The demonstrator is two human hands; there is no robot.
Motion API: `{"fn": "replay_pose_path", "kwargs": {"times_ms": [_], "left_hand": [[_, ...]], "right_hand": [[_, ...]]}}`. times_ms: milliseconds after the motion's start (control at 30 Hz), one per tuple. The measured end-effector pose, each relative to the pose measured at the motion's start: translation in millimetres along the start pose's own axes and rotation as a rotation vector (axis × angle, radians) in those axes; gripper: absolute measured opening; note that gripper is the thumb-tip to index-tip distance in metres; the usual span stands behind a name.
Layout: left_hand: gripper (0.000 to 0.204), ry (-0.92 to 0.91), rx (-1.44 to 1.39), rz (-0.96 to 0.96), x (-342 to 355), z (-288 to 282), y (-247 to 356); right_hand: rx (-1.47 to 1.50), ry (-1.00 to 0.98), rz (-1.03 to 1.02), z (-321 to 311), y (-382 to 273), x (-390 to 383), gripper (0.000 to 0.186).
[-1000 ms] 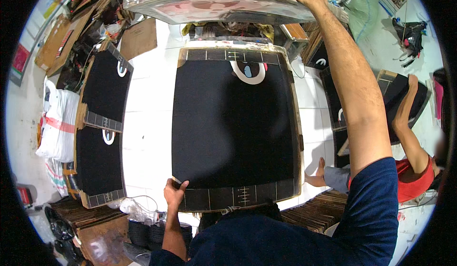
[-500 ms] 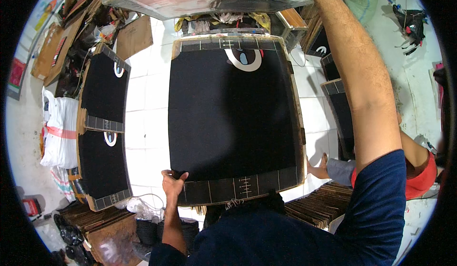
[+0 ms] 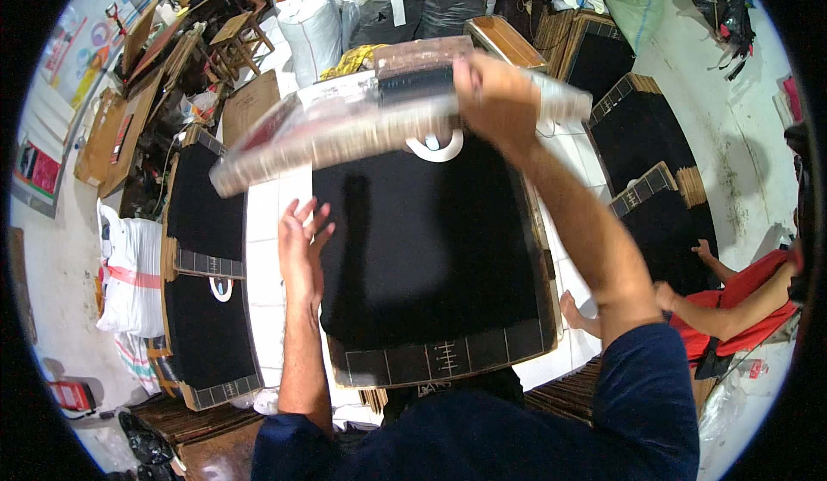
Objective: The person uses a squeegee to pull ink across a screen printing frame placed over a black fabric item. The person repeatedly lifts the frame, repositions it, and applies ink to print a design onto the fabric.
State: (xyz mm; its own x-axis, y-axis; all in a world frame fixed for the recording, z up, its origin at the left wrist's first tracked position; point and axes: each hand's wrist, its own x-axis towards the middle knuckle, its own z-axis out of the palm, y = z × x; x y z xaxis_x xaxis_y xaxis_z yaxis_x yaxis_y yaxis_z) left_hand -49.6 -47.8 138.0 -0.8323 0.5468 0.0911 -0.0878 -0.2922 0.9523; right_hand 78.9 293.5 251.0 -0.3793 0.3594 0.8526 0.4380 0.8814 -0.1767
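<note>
A wide frame [image 3: 336,136], streaked pale and reddish and blurred by motion, is tilted over the far part of a black fabric panel [image 3: 413,248]. My right hand [image 3: 491,102] grips its upper edge at the right. The panel lies on a board [image 3: 379,365] with a gridded near margin, and part of a white printed eye [image 3: 435,147] shows beneath the frame. My left hand [image 3: 303,240] is raised at the panel's left edge with its fingers apart, holding nothing.
More boards with black panels stand left [image 3: 207,326] and right [image 3: 646,248]. A co-worker in red [image 3: 732,309] crouches at the right. Cardboard stacks [image 3: 207,421], white sacks [image 3: 129,283], dark bags [image 3: 388,24] and a wooden stool [image 3: 241,37] surround the boards.
The frame has swung down from the far top toward me with my right hand. My left hand has let go of the board's near-left corner and moved up, fingers spread.
</note>
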Motion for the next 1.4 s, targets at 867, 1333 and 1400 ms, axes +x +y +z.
{"fn": "replay_pose_path", "kwargs": {"times_ms": [867, 1333, 1400], "left_hand": [[0.072, -0.039, 1.485, 0.223, -70, 16, -219], [0.069, -0.050, 1.496, 0.276, -69, 15, -219], [0.069, -0.056, 1.497, 0.287, -69, 14, -219]], "right_hand": [[0.067, -0.814, -0.166, 283, 138, -75, 0.038], [0.024, -0.923, -0.129, 188, 102, -145, 0.037], [0.066, -0.934, -0.125, 214, 113, -125, 0.036]]}}
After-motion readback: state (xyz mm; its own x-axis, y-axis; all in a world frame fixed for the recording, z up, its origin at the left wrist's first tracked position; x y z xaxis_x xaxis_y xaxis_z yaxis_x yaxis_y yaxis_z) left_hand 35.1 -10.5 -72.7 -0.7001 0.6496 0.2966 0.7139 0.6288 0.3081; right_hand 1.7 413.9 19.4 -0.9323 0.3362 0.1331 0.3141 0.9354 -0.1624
